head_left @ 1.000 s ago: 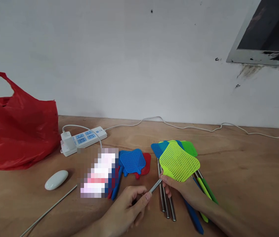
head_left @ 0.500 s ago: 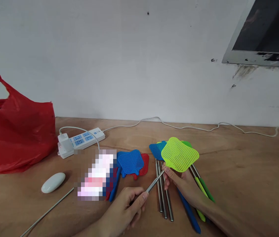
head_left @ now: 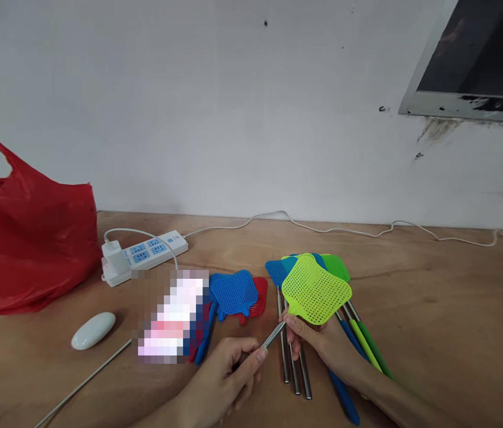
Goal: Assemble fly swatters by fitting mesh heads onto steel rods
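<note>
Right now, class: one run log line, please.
left hand: holding metal rod | right hand: pinching base of lime mesh head | red bag: far left

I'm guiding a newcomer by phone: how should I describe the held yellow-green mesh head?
From the red bag, go right past the power strip to the left hand, gripping a metal rod. Beyond the rod, at the right hand, is the mesh head. It alone is held, bright yellow-green, partly covering a blue head and a green head behind.

Your right hand (head_left: 328,348) pinches just below the yellow swatter head (head_left: 317,290); your left hand (head_left: 232,373) grips, curled, lower left of it.
</note>
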Action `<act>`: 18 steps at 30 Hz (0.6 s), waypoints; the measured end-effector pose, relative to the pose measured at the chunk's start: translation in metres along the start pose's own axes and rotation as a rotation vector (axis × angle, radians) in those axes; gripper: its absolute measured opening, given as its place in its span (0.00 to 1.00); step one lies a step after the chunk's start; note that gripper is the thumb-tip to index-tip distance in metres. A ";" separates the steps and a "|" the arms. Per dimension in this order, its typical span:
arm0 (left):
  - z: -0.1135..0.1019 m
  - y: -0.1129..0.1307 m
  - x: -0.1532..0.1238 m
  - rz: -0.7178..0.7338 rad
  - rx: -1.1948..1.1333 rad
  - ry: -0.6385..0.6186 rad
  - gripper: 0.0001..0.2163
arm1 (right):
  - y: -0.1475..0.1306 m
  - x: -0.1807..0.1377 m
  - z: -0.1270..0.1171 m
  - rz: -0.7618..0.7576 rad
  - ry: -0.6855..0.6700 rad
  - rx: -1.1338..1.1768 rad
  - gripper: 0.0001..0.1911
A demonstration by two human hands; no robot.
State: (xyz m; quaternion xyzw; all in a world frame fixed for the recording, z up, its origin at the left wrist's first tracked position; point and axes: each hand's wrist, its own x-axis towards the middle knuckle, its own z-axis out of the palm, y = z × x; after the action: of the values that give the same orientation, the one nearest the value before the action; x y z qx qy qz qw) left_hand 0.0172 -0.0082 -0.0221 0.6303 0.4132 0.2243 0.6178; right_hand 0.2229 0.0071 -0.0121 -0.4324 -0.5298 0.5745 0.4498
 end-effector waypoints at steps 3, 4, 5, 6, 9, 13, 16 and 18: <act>0.001 0.001 0.000 -0.005 -0.005 -0.004 0.26 | -0.001 0.000 0.000 0.020 -0.035 -0.008 0.23; 0.001 0.002 0.000 0.001 -0.004 -0.007 0.26 | -0.001 -0.001 0.001 0.024 -0.035 -0.004 0.23; 0.001 0.003 0.000 0.014 0.000 -0.013 0.26 | 0.000 -0.001 0.001 0.027 -0.028 0.008 0.23; 0.001 0.005 0.000 0.030 0.008 -0.020 0.26 | 0.002 -0.001 0.001 0.028 -0.014 0.028 0.22; 0.001 0.008 0.000 0.070 0.029 -0.046 0.27 | 0.010 -0.003 0.002 0.029 0.026 0.115 0.21; 0.000 0.007 0.000 0.069 0.025 -0.050 0.26 | 0.018 -0.003 0.003 0.018 0.039 0.211 0.20; 0.000 0.005 -0.001 0.058 0.019 -0.039 0.27 | 0.014 0.001 -0.004 -0.036 0.133 0.243 0.19; -0.001 0.005 -0.003 0.042 0.026 -0.035 0.27 | 0.008 0.006 -0.012 -0.114 0.236 0.257 0.19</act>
State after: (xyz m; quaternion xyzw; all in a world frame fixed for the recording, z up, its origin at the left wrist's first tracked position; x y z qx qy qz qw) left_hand 0.0165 -0.0093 -0.0169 0.6506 0.3919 0.2210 0.6118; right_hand 0.2331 0.0149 -0.0211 -0.4052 -0.4193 0.5562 0.5921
